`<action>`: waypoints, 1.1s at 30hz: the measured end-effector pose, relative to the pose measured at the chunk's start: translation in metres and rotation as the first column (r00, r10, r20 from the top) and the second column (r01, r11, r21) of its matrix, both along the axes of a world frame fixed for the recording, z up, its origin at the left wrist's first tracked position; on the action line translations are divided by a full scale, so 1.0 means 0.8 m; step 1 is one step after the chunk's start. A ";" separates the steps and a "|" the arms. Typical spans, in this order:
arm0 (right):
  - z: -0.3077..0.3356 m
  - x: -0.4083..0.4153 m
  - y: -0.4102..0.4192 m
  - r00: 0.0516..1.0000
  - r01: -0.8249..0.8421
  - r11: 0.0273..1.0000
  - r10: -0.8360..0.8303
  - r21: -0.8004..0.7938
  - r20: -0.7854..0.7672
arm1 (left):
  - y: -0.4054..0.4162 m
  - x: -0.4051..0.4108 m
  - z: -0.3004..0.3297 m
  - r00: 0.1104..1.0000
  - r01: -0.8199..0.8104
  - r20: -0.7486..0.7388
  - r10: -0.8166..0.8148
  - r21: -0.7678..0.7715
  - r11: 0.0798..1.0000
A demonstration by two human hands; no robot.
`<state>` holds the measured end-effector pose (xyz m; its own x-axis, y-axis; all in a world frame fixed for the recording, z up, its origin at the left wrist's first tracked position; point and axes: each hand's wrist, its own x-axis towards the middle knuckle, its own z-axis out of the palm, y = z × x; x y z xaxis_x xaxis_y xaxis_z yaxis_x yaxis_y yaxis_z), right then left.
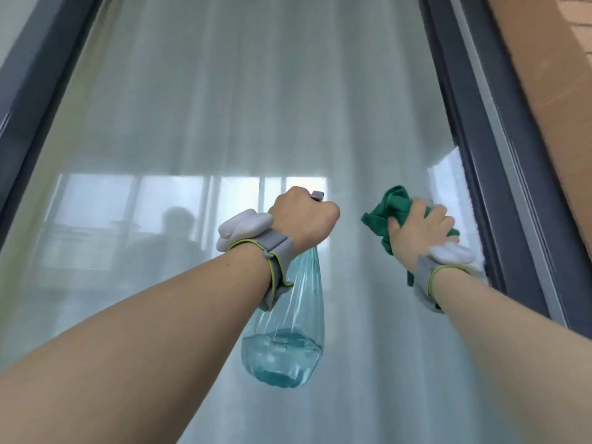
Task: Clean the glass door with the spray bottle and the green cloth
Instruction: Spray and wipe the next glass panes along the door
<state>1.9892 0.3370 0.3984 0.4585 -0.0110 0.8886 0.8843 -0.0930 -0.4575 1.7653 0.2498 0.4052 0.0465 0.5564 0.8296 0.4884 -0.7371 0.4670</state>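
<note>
Both arms are up in front of the glass door (pixel 243 123), one thing in each hand. The left hand (pixel 302 219) has a tight fist grip round the neck of the spray bottle (pixel 288 341), fingers curled right around it, so the clear body hangs down below the fist and passes behind the wrist. A bit of the grey nozzle pokes out above the knuckles, aimed at the pane. There's blue liquid pooled in the bottom of the bottle, not much of it.

The right hand (pixel 419 229) is on the green cloth (pixel 386 213), bunched up against the glass near the door's right edge, just beside the dark frame (pixel 480 187). Fingers look spread over the cloth, with the thumb hooked round its lower fold, so the grip is holding it. Cloth sticks out above and to the left of the fingers, and a strip hangs below the wrist.

Both wrists wear grey bands (pixel 275 251) with white pods on them. Pale curtain (pixel 256 75) shows behind the glass
</note>
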 end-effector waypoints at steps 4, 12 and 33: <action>-0.083 -0.046 0.011 0.939 0.017 1.000 -0.014 -0.006 0.343 | 0.013 0.006 0.000 0.998 -0.038 0.054 0.038 0.000 0.999; 0.036 0.009 0.000 0.998 0.064 0.998 -0.064 -0.013 0.020 | 0.012 0.035 0.022 0.991 0.083 0.102 -0.092 0.091 0.992; -0.115 0.081 -0.030 0.690 -0.058 0.995 0.098 -0.080 0.717 | -0.017 0.159 0.024 0.957 0.283 0.095 -0.275 -0.076 0.956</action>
<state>2.0536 0.3130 0.3062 -0.3246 0.0463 0.9447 0.9455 -0.0118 0.3254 1.8922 0.2361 0.4243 0.1436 0.6022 0.7853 0.2259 -0.7925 0.5665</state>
